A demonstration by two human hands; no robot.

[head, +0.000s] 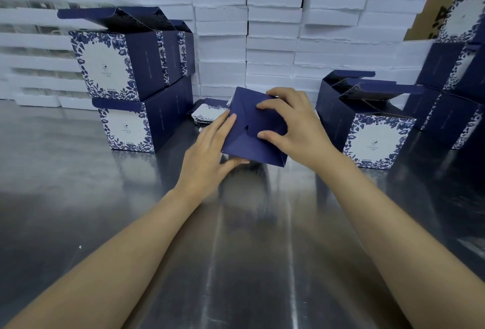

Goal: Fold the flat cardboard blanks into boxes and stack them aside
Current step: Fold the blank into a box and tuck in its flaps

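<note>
While the left hand [207,155] grips the navy square cardboard box [244,145], the right hand [291,124] clasps its folded flaps (interior hidden).

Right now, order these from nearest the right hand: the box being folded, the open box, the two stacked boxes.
From the right hand:
1. Box being folded, under its fingers.
2. Open box, just to its right.
3. Two stacked boxes, across on the left.

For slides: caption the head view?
Left hand holds a navy box while right hand presses its bottom flaps; folded boxes stacked alongside.
</note>
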